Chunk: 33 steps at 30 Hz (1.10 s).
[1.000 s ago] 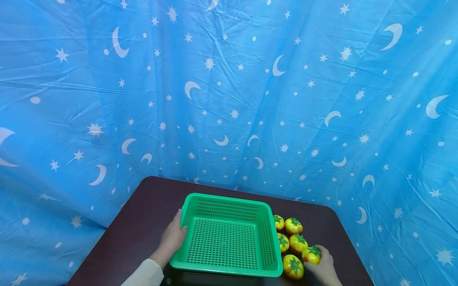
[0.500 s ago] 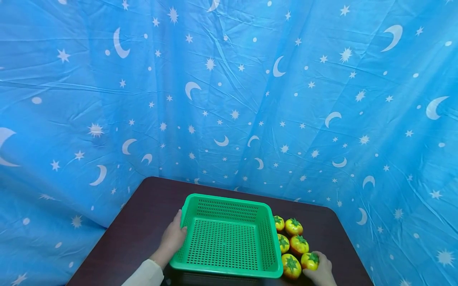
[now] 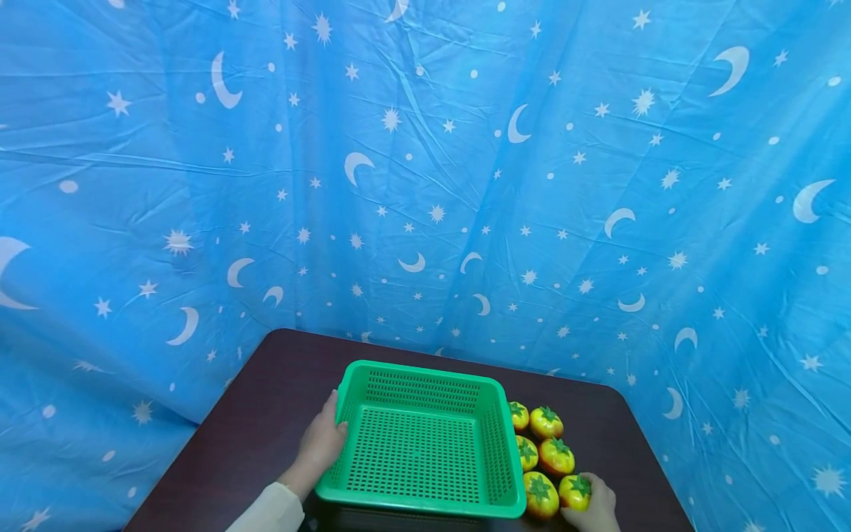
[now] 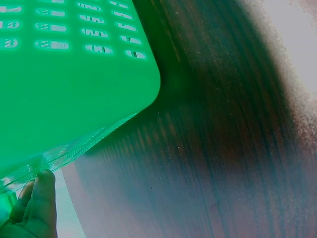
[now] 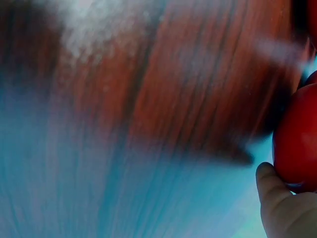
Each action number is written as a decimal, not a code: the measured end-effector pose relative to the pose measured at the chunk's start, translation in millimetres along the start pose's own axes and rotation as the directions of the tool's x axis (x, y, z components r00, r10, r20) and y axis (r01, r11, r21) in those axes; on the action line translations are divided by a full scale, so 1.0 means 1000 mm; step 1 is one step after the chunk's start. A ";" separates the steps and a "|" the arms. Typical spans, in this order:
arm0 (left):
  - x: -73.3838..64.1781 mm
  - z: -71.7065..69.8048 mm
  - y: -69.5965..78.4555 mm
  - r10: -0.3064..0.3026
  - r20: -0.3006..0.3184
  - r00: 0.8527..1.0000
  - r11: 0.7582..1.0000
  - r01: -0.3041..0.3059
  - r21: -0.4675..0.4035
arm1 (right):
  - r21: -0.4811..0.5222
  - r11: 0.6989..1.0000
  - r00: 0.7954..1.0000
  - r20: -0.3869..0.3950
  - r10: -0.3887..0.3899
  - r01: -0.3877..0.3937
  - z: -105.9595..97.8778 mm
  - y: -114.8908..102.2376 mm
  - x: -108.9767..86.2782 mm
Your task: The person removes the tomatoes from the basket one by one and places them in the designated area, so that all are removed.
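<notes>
A green plastic basket (image 3: 415,451) with slotted sides rests on the dark table. My left hand (image 3: 322,442) grips its left side, thumb at the rim; in the left wrist view, fingers (image 4: 43,198) lie against its slotted wall. At the table's right, my right hand (image 3: 596,504) holds a yellow-red tomato (image 3: 574,493) with a green leafy top. The right wrist view catches that tomato's red side (image 5: 297,139) against a finger. Just left of it sits another tomato (image 3: 541,493), with a further tomato (image 3: 555,456) behind. The far fingers of the right hand are partly hidden.
More tomatoes stand in two rows along the basket's right wall, among them a back tomato (image 3: 546,421) and one partly covered by the rim (image 3: 518,415). A blue curtain (image 3: 425,222) with moons and stars surrounds the dark wooden table (image 3: 286,384).
My right hand has brought its tomato nearer to me, down beside the front tomato, which has shifted slightly left. The left hand and basket stay where they were.
</notes>
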<state>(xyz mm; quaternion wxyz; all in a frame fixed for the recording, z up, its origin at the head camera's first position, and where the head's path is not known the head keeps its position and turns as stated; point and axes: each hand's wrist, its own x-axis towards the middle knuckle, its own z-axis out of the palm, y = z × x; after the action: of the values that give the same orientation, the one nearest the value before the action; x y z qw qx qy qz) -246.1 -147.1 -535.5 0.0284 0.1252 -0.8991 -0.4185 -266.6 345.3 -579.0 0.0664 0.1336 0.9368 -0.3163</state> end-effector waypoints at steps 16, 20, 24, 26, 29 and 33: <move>-0.001 -0.001 -0.001 0.011 0.000 1.000 1.000 -0.011 -0.003 | -0.050 0.997 0.997 -0.036 -0.064 0.062 0.005 -0.003 -0.002; -0.001 0.000 0.000 0.019 -0.001 1.000 1.000 -0.019 -0.002 | -0.063 0.996 0.998 -0.029 -0.059 0.058 0.005 0.000 -0.001; -0.001 -0.001 0.000 0.023 -0.009 1.000 1.000 -0.023 0.002 | -0.044 0.999 0.999 -0.022 -0.029 0.028 0.005 0.003 -0.001; -0.001 -0.001 0.000 0.023 -0.011 1.000 1.000 -0.023 0.006 | -0.031 0.999 1.000 -0.023 -0.012 0.011 0.006 0.003 -0.001; -0.001 -0.001 -0.001 0.022 -0.009 1.000 1.000 -0.022 0.010 | -0.017 1.000 1.000 -0.025 -0.007 0.007 0.007 0.004 -0.001; -0.001 -0.001 0.000 0.016 -0.007 1.000 1.000 -0.016 0.008 | -0.003 1.000 1.000 -0.017 -0.001 0.001 0.007 0.006 -0.001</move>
<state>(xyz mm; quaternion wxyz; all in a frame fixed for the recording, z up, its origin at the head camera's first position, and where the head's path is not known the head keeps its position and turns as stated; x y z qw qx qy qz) -244.5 -147.4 -535.2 0.0345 0.1197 -0.9015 -0.4145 -263.3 345.6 -588.2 0.0583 0.1357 0.9379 -0.3139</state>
